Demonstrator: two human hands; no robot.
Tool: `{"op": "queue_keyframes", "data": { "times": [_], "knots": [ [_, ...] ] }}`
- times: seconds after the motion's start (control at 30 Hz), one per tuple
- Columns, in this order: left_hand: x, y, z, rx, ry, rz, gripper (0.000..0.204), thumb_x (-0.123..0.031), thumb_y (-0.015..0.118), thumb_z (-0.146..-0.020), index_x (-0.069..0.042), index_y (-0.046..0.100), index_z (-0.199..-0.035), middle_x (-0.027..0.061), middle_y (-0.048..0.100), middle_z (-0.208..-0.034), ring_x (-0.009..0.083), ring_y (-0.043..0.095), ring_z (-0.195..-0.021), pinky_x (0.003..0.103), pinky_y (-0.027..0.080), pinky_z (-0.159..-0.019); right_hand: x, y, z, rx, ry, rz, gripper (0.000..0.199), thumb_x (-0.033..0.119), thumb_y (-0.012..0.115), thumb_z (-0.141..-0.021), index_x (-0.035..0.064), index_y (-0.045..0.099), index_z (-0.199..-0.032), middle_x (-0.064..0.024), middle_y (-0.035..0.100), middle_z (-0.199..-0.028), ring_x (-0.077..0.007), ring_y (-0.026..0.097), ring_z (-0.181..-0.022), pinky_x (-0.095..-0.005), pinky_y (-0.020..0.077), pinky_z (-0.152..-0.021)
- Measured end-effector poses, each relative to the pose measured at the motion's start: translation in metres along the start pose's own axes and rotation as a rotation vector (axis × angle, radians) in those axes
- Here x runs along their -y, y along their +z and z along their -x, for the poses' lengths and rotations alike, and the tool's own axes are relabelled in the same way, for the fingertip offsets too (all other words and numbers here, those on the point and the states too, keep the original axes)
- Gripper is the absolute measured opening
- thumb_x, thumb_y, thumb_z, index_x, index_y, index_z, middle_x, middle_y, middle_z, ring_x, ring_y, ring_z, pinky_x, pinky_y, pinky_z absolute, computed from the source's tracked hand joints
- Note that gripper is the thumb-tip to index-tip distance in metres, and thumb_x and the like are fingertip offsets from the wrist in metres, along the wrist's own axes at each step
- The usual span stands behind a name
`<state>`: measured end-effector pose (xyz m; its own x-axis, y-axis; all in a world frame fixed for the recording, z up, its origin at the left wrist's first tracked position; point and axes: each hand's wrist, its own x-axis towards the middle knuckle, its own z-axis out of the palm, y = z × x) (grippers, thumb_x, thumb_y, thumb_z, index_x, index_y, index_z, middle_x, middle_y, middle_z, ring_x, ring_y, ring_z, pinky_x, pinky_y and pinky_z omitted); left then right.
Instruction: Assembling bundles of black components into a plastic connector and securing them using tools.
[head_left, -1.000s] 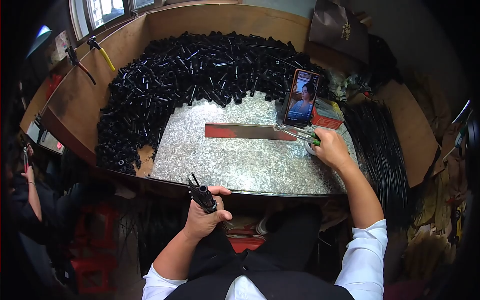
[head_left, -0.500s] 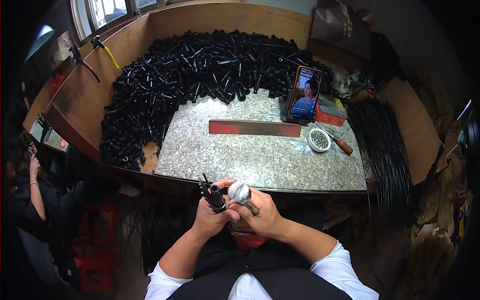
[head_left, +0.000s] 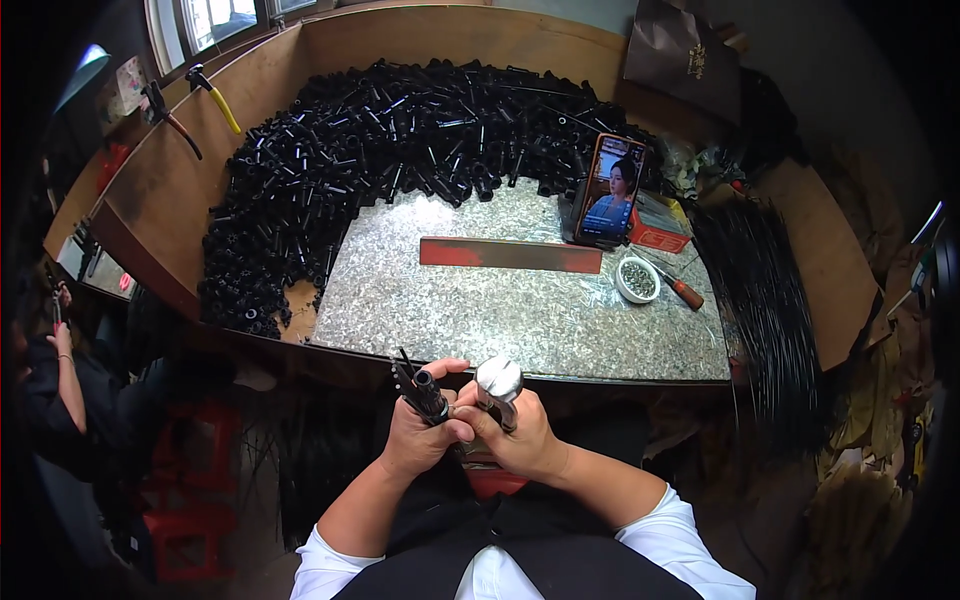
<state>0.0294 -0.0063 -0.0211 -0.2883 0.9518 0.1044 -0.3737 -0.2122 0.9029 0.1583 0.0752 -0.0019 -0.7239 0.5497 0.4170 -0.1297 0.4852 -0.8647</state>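
Just in front of the table's near edge, my two hands are close together. My left hand (head_left: pixel 413 440) is closed round a bundle of black tubes and rods (head_left: pixel 428 402) that points up and away, its index finger stretched toward the right. In my right hand (head_left: pixel 527 440) are pliers (head_left: pixel 499 378), their rounded silver head up and split by a groove. The pliers' head stands apart from the black tubes. Between the hands the thumbs nearly meet, and whatever small thing lies there is hidden.
A heap of black tubular parts (head_left: pixel 400 130) fills the table's back and left. On the speckled tabletop (head_left: pixel 450 320) lie a red-brown strip (head_left: pixel 510 255), a propped phone (head_left: pixel 608 190), a white bowl of small metal pieces (head_left: pixel 638 280) and a screwdriver (head_left: pixel 684 292). Long black rods (head_left: pixel 765 310) hang at right.
The pliers' head has tilted more upright and shifted slightly right. The black bundle has moved a little left. Both hands keep their hold.
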Motion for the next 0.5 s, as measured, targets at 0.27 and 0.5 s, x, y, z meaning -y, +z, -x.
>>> {"op": "queue_keyframes", "data": {
  "times": [0.27, 0.5],
  "knots": [
    [-0.0011, 0.0008, 0.0002, 0.060, 0.041, 0.048, 0.087, -0.032, 0.083, -0.065, 0.002, 0.038, -0.130, 0.0020, 0.060, -0.101, 0.0090, 0.056, -0.093, 0.025, 0.044, -0.085, 0.0001, 0.0009, -0.0028, -0.007, -0.024, 0.006, 0.013, 0.009, 0.063, -0.085, -0.0011, 0.055, -0.087, -0.0132, 0.055, -0.079, -0.0281, 0.056, -0.070, -0.0334, 0.0449, -0.064],
    [-0.0010, 0.0019, 0.0002, 0.027, 0.007, 0.012, 0.090, -0.040, 0.084, -0.062, 0.000, 0.040, -0.129, 0.0014, 0.061, -0.103, 0.0085, 0.056, -0.093, 0.024, 0.045, -0.084, 0.0022, 0.0004, -0.0038, -0.023, -0.054, 0.018, 0.011, 0.008, 0.062, -0.086, -0.0006, 0.055, -0.088, -0.0129, 0.055, -0.080, -0.0275, 0.056, -0.071, -0.0328, 0.0449, -0.065]
  ]
}}
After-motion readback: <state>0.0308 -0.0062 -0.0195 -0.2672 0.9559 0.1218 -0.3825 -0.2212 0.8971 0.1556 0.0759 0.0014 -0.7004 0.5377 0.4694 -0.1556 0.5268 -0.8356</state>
